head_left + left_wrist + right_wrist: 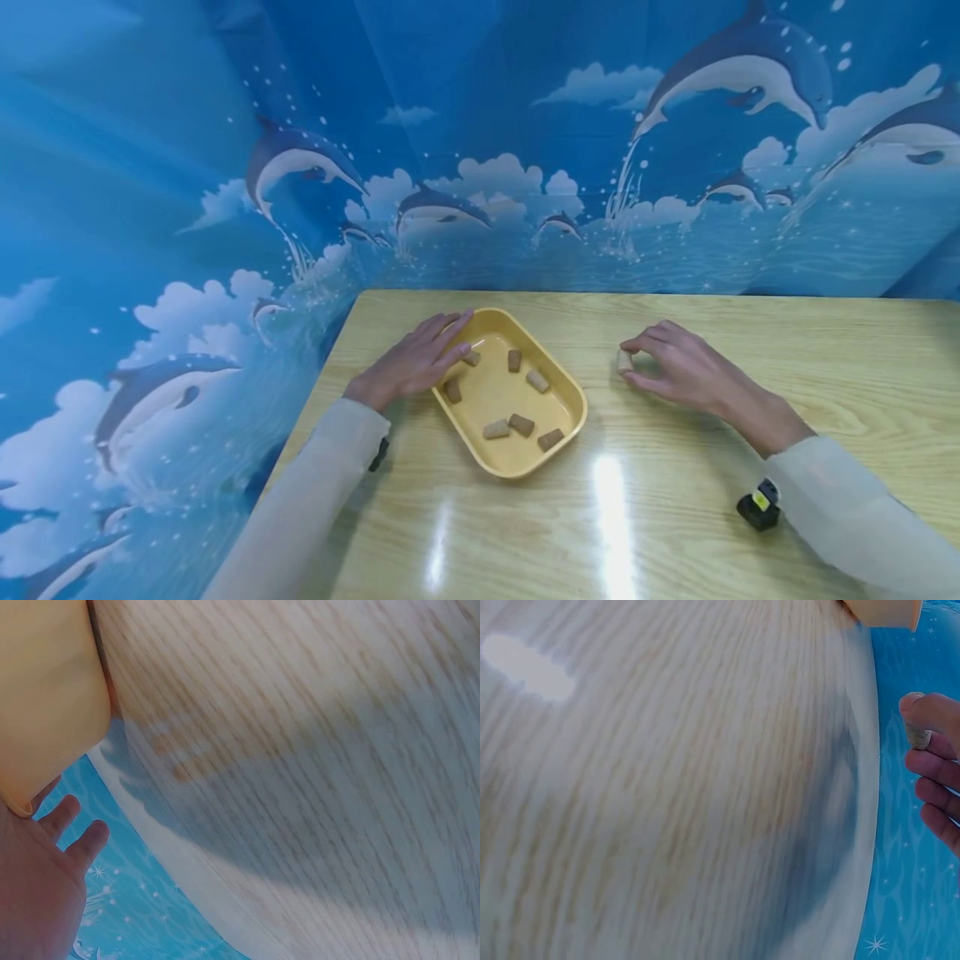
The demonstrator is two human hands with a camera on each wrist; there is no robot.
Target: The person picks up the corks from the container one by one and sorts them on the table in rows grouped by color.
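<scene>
A yellow plastic tray [510, 468] sits on the table with several tapered cork stoppers [537, 381] lying loose in it, some pale and some darker brown. At its upper left rim, my left hand [411, 360] grips the wall, thumb reaching over the inside and fingers along the outside. The left wrist view has this hand [41, 889] against the tray's side [49, 697], two fingers extended. To the right of the tray, my right hand [678, 367] pinches one pale cork stopper [625, 361] between thumb and index finger. That cork [917, 735] stands out past the fingertips in the right wrist view.
The wood-grain table [675, 533] has its far edge just behind the tray and its left edge beside my left forearm. Behind it hangs a blue backdrop [480, 100] printed with dolphins. A small black device [759, 505] is at my right cuff.
</scene>
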